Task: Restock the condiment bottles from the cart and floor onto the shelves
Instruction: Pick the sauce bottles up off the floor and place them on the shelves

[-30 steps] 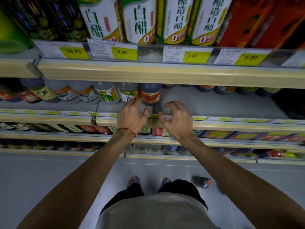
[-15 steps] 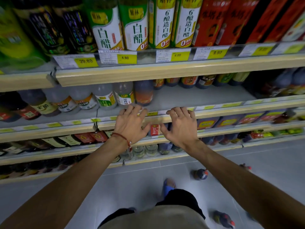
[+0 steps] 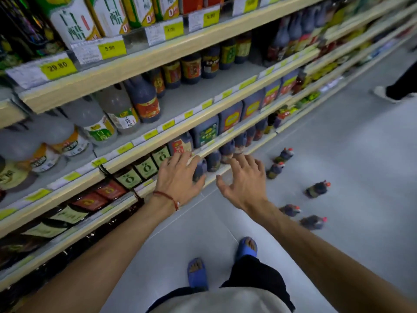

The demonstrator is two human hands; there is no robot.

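Along upper shelf [image 3: 158,56], yellow tags [image 3: 58,68] read 29.80, 5.90.

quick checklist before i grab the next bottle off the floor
1. Left hand free: ok, fingers spread, holding nothing.
2. Right hand free: ok, open and empty.
3. Stock to pick up: ok, five small dark red-capped bottles sit on the grey floor to the right.
4. Those bottles upright: cannot tell, too blurred.
5. Room to place: ok, the grey middle shelf has a bare stretch.
6. Aisle free: not ok, another person's white shoe is further along.
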